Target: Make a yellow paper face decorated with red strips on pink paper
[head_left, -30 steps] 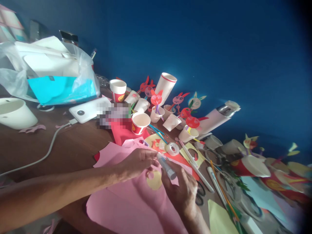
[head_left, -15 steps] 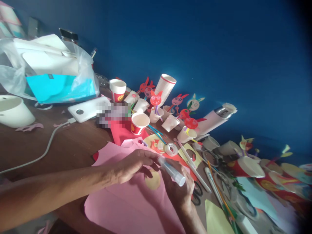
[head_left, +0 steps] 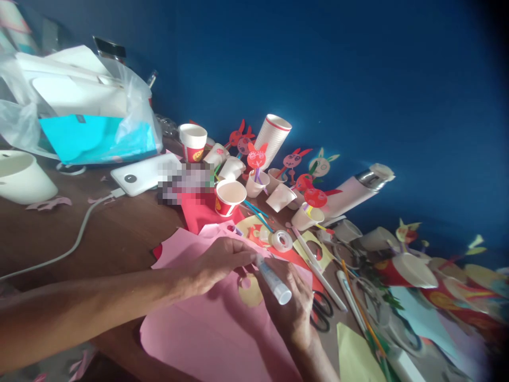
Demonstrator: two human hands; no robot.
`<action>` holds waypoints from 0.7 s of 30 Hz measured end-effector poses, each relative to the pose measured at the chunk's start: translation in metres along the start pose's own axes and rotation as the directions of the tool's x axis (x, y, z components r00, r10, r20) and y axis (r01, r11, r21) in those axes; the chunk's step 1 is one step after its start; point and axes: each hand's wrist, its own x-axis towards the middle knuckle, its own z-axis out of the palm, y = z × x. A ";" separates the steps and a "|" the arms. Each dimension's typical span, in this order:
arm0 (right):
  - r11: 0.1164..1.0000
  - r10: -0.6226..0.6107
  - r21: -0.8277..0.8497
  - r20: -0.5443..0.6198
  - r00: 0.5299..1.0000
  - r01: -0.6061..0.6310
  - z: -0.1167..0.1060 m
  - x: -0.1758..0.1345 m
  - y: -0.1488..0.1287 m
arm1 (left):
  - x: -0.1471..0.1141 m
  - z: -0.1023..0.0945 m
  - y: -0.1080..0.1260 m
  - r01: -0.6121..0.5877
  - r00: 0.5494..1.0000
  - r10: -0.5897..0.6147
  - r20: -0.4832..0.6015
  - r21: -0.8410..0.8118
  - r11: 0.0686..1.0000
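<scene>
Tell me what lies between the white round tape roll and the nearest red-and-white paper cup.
In the head view, thin blue sticks and yellow paper lie between roll and cup.

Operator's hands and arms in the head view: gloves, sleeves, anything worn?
Left hand and right hand are both ungloved. Left forearm and right forearm show no sleeve as far as the frame reaches. No watch, bracelet or cable visible on either. Fingers are partly hidden or blurred, so rings can't be ruled out.
</scene>
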 end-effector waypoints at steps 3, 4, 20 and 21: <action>1.000 0.001 -0.031 0.023 1.000 -0.001 0.000 0.001 -0.001 | 0.000 -0.001 0.000 0.005 1.000 -0.005 0.011 -0.021 1.000; 0.999 0.000 -0.042 0.033 0.999 0.001 0.000 0.001 -0.002 | -0.001 0.000 0.000 0.002 1.000 -0.002 0.009 -0.014 1.000; 0.993 -0.002 -0.116 0.104 0.995 0.015 -0.003 0.004 -0.005 | -0.001 -0.001 -0.010 -0.084 0.996 0.088 -0.020 0.142 0.986; 0.993 -0.002 -0.118 0.103 0.995 0.014 -0.003 0.003 -0.005 | 0.000 -0.001 -0.011 -0.085 0.996 0.088 -0.021 0.138 0.987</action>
